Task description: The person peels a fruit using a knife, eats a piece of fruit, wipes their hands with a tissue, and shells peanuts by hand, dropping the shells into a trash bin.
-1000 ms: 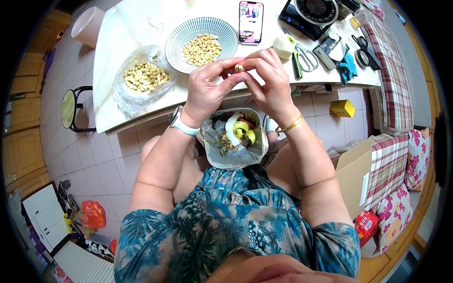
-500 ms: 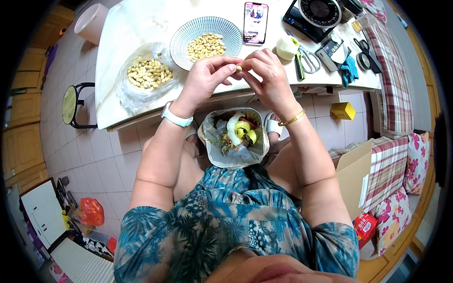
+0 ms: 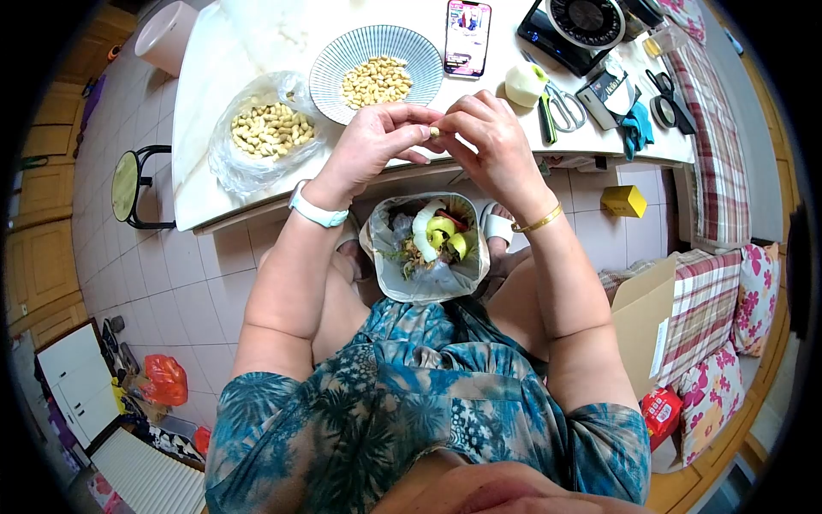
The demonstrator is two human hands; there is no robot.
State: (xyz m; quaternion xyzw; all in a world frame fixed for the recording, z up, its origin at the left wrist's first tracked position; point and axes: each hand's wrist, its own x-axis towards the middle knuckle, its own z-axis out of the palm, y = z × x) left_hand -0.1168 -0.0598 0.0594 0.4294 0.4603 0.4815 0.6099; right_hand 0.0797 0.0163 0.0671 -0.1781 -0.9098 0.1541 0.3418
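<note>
While pinching a small pale piece (image 3: 434,132) in both hands, can see, from the left, a green-topped stool (image 3: 125,190) on the floor (image 3: 184,304), then a pink bin (image 3: 165,38) beside the counter (image 3: 231,51). Next, on the counter, see a clear plastic bag (image 3: 224,163) of pale peanut pods (image 3: 270,128), with a striped bowl (image 3: 330,79) of smaller kernels (image 3: 377,81) just beside. Before the bowl, see the left hand (image 3: 385,141) pinching the piece between thumb and fingertips. Below, find a lined waste bin (image 3: 428,289) holding green peels (image 3: 443,230). Behind the hands, find a lit phone (image 3: 467,38); then see the right hand (image 3: 486,137) pinching the same piece from its side, fingers bent. Further right, find a peeled fruit (image 3: 524,84), a green-handled tool (image 3: 546,118), scissors (image 3: 567,111), a black appliance (image 3: 582,30) and a teal cloth (image 3: 636,128). Cannot tell whether shell remains on the piece.
</note>
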